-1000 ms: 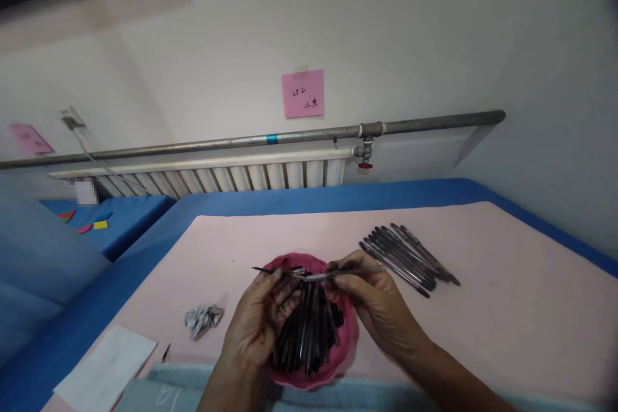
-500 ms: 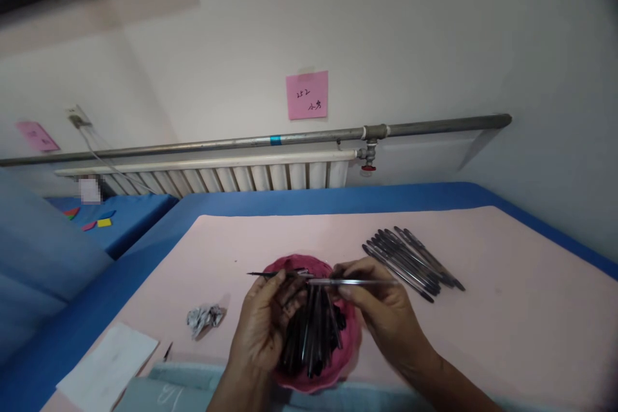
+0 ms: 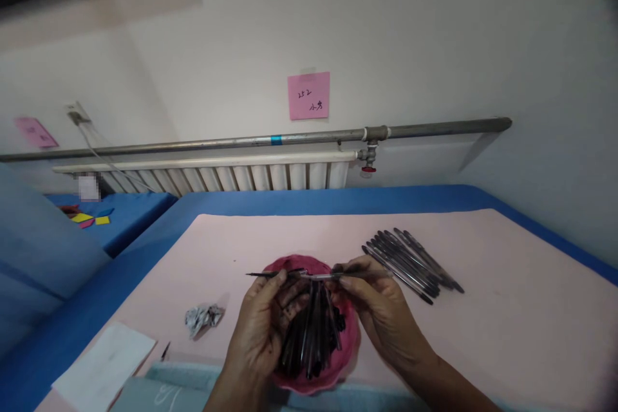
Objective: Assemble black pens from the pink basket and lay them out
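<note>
Above a pink bowl [image 3: 350, 360] my two hands meet around slim pen parts. My left hand [image 3: 261, 318] is closed on a thin pen refill [image 3: 255, 274], its dark pointed end sticking out to the left. Between thumb and fingers, my right hand [image 3: 379, 306] pinches a clear pen barrel [image 3: 318, 277], whose left end meets the refill. Whether the refill is inside the barrel I cannot tell. Dark stains mark the fingers. Several dark pen pieces [image 3: 311, 341] fill the bowl below the hands.
Right of the bowl lies a row of several capped pens [image 3: 410, 264]. A crumpled paper ball [image 3: 203, 318], a white sheet [image 3: 103, 364] and a small dark tip [image 3: 165, 351] lie to the left. Blue-grey cloth [image 3: 164, 389] runs along the near edge. A radiator [image 3: 251, 177] stands behind.
The long clear length that reached right past my right fingers no longer shows there. My right hand's fingers have shifted slightly, and a dark part shows at them. My left hand stays nearly still.
</note>
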`<state>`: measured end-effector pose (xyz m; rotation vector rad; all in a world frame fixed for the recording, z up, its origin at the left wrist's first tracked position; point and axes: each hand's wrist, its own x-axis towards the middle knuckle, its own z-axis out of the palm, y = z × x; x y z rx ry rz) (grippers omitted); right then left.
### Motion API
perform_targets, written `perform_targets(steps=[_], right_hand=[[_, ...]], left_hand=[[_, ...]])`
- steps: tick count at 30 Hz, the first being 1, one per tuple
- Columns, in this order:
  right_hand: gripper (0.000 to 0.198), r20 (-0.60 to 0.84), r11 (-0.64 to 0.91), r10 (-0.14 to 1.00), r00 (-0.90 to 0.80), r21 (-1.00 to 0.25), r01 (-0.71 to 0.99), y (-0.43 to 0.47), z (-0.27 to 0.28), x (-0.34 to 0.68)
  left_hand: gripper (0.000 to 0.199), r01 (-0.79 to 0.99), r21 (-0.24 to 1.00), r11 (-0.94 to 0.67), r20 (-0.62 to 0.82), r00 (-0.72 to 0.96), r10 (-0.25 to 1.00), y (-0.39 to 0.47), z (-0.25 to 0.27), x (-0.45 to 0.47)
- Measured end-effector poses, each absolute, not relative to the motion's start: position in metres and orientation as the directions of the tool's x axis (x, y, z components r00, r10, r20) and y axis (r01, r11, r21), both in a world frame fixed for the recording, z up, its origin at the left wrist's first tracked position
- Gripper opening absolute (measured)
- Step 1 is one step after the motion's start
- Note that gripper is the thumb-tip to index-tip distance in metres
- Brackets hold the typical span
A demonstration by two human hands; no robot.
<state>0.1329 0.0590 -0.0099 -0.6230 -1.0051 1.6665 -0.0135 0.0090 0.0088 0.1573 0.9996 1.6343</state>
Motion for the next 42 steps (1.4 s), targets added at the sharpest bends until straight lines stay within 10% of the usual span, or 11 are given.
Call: perform_targets(steps=[42], right_hand=[[0.013,0.255,0.065,0.901,-0.351,-0.879,-0.473,0.0613,-0.0091,0.1412]], left_hand=[[0.008,-0.741,0.671,0.016,-0.385,-0.330,0.862,0.0108,0.0044,-0.0182]])
